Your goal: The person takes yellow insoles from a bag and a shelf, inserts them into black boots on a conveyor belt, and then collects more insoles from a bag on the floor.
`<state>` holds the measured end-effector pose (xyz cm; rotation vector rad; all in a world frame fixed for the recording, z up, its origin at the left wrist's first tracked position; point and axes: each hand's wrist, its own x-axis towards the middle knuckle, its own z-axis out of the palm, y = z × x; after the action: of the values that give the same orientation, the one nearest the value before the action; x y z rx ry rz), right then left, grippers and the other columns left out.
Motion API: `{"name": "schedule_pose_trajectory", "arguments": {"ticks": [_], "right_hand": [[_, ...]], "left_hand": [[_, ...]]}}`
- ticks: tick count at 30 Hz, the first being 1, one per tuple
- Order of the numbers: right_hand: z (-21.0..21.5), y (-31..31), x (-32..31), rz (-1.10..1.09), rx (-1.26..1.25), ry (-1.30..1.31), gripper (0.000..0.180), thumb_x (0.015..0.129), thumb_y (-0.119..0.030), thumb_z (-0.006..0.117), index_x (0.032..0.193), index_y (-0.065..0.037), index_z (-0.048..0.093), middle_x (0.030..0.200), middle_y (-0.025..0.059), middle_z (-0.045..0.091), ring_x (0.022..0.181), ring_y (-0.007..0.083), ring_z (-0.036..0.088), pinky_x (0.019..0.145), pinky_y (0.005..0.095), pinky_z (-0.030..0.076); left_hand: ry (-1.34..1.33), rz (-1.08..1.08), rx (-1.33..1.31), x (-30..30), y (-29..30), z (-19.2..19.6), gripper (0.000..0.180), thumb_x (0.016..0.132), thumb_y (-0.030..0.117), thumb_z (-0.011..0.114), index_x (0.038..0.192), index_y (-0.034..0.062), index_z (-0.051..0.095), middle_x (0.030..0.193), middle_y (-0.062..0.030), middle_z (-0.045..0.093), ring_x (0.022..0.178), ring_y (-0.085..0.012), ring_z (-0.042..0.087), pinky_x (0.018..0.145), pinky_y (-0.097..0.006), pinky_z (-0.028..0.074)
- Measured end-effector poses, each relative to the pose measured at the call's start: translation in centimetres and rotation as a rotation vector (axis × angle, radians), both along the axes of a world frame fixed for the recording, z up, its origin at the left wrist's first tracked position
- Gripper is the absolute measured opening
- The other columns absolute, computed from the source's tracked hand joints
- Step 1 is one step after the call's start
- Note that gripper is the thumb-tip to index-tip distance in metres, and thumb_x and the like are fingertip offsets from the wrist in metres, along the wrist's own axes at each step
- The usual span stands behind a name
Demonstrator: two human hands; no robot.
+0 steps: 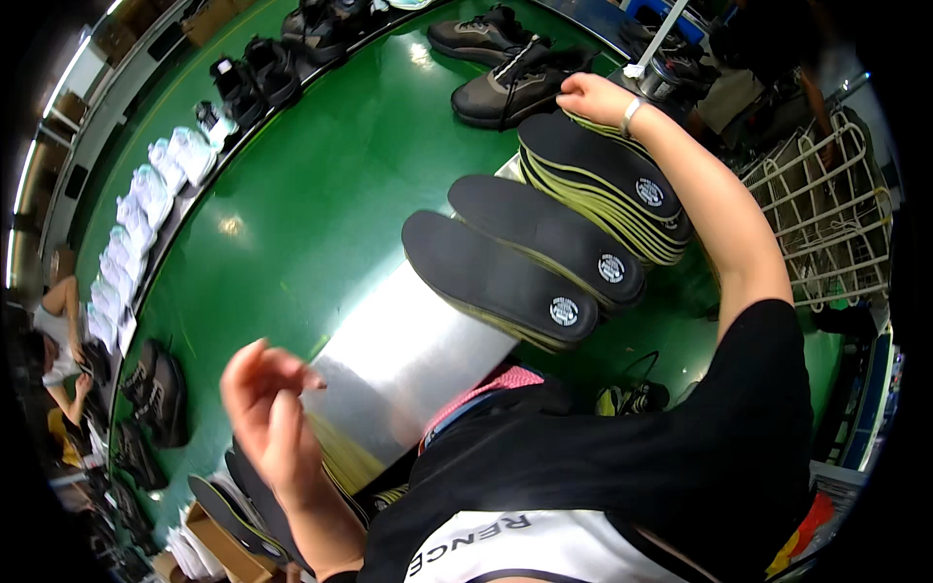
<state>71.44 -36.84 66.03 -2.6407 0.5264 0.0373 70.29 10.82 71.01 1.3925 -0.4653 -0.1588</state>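
Observation:
My left hand [272,418] is raised over the left end of a shiny metal plate [389,345]. Its fingers bend loosely, thumb apart, with nothing in them. My right arm stretches far forward, and the right hand [595,99] is closed at the far end of a tall stack of black insoles with yellow-green undersides [593,165]. What its fingers grip is hidden. Just beyond that hand stands a dark grey-brown shoe [501,95], with its mate [476,37] behind. Two lower insole stacks, a middle one [544,228] and a nearer one [496,277], lie side by side on the plate.
Under the plate is a green surface [282,194]. White shoes [136,214] and black shoes [258,78] line a curved track on the left. More insoles [233,515] sit by a cardboard box [219,534] at lower left. A white wire rack [821,214] stands right; other people work at far left.

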Motion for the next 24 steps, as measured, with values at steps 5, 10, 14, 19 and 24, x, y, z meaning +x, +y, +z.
{"name": "schedule_pose_trajectory", "arguments": {"ticks": [5, 10, 14, 19, 24], "right_hand": [[-3.4, -6.5, 8.1, -0.283, -0.199, 0.005, 0.051, 0.069, -0.035, 0.061, 0.097, 0.007, 0.053, 0.096, 0.0237, 0.056, 0.09, 0.0331, 0.055, 0.078, 0.0357, 0.044], [-6.7, -8.3, 12.5, -0.485, -0.141, 0.149, 0.069, 0.061, -0.044, 0.066, 0.114, -0.005, 0.044, 0.118, 0.0153, 0.047, 0.11, 0.0297, 0.044, 0.092, 0.0445, 0.032], [-8.5, -10.9, 15.2, -0.467, 0.064, 0.048, 0.062, 0.059, -0.035, 0.07, 0.108, -0.003, 0.049, 0.11, 0.0156, 0.052, 0.105, 0.0279, 0.048, 0.091, 0.0475, 0.029], [-8.4, -10.4, 20.9, -0.464, 0.248, -0.301, 0.048, 0.06, -0.026, 0.071, 0.095, 0.004, 0.054, 0.097, 0.0223, 0.055, 0.092, 0.0325, 0.053, 0.08, 0.0339, 0.042], [-8.1, -8.3, 22.1, -0.217, 0.702, -0.003, 0.026, 0.066, -0.021, 0.061, 0.087, -0.005, 0.06, 0.084, 0.008, 0.063, 0.069, 0.0183, 0.057, 0.062, 0.035, 0.044]], "left_hand": [[0.345, 0.156, 0.823, 3.9, 4.7, -18.9, 0.044, 0.079, 0.023, 0.054, 0.113, -0.0026, 0.043, 0.107, -0.0163, 0.048, 0.099, -0.0246, 0.047, 0.088, -0.032, 0.035], [0.339, -0.107, 1.515, 0.1, 3.4, -22.6, 0.107, 0.059, 0.058, 0.062, 0.133, 0.0066, 0.004, 0.135, -0.0258, -0.005, 0.126, -0.0394, -0.004, 0.094, -0.058, 0.01], [0.587, -0.272, 1.573, 0.9, 1.9, -21.8, 0.122, 0.055, 0.06, 0.064, 0.13, 0.0041, -0.014, 0.131, -0.0267, -0.022, 0.122, -0.0395, -0.023, 0.094, -0.057, -0.003], [0.617, -0.315, 1.693, 1.1, 1.2, -22.3, 0.124, 0.056, 0.06, 0.064, 0.128, 0.0023, -0.018, 0.131, -0.0273, -0.022, 0.122, -0.0413, -0.021, 0.093, -0.059, 0.002], [0.666, -0.318, 1.678, 1.1, 1.0, -22.5, 0.125, 0.056, 0.061, 0.063, 0.127, 0.0001, -0.019, 0.13, -0.0287, -0.023, 0.12, -0.0417, -0.024, 0.093, -0.059, -0.003]]}}
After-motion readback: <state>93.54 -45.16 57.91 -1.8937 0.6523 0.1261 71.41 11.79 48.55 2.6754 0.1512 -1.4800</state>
